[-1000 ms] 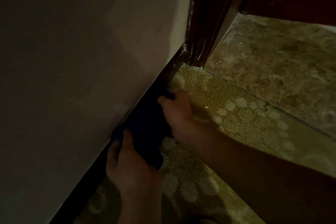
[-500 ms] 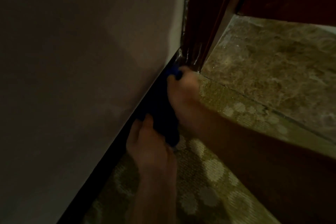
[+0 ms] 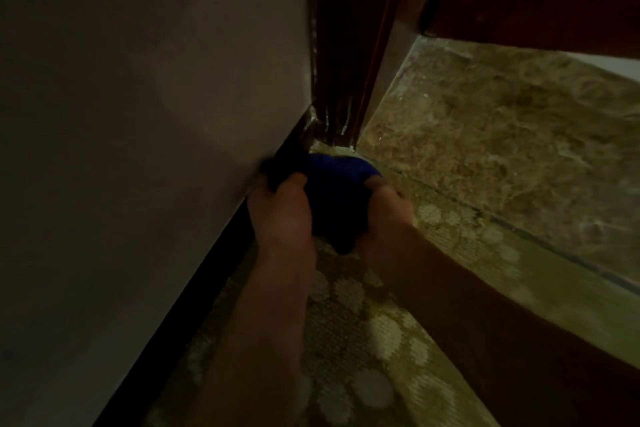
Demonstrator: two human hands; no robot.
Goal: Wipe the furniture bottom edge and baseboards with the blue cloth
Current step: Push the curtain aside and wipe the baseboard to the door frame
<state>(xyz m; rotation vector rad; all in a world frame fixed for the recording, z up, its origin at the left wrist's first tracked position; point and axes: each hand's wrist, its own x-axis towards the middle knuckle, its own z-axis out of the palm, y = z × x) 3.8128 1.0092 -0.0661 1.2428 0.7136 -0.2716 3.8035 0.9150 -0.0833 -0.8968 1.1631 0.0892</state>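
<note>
Gripping blue cloth (image 3: 337, 184) between both hands, left (image 3: 282, 215), right (image 3: 384, 215) (fingers curled in), against baseboard (image 3: 239, 239).

Blue cloth (image 3: 332, 191): dark blue, bunched into a rounded wad w/ a darker fold hanging at the near end, sitting low over the patterned carpet, near the door-frame corner. Its left edge meets the baseboard (image 3: 214, 284). Baseboard: dark, glossy wood strip along the wall's foot, running diagonally from bottom left up to the frame; far end scuffed w/ pale marks.
</note>
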